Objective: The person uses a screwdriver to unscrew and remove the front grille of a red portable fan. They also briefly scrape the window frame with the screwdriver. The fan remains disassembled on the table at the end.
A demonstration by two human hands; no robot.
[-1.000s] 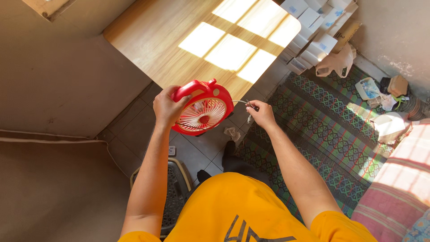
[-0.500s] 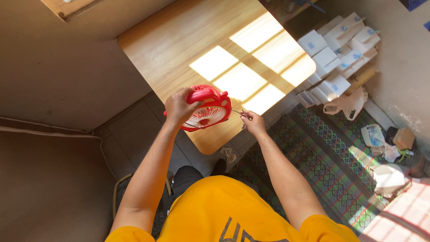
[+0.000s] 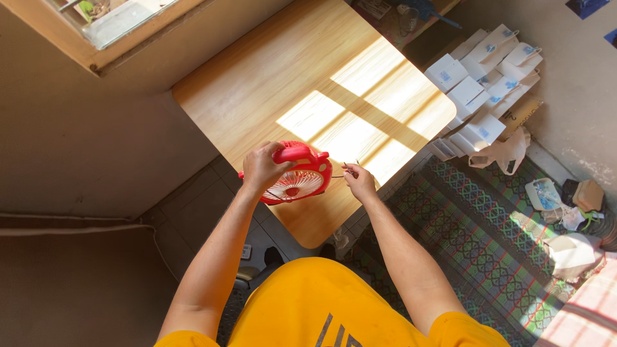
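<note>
1. since a second ago i see the red fan (image 3: pixel 297 175) carried from over the floor tiles to just above the wooden table (image 3: pixel 270 83).
2. left hand (image 3: pixel 260 168) wraps closed around its rim.
3. right hand (image 3: pixel 358 181) pinches a thin tool (image 3: pixel 339 176) at the fan's side, so the work carries on.

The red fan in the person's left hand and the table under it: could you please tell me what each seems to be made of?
The red fan looks like moulded plastic: uniform glossy red casing, with a pale ribbed grille, probably plastic too. The left hand holds it at the rim. The table looks like wood or wood-look laminate: light grain streaks, smooth satin surface reflecting window light; which one cannot be told.
</note>
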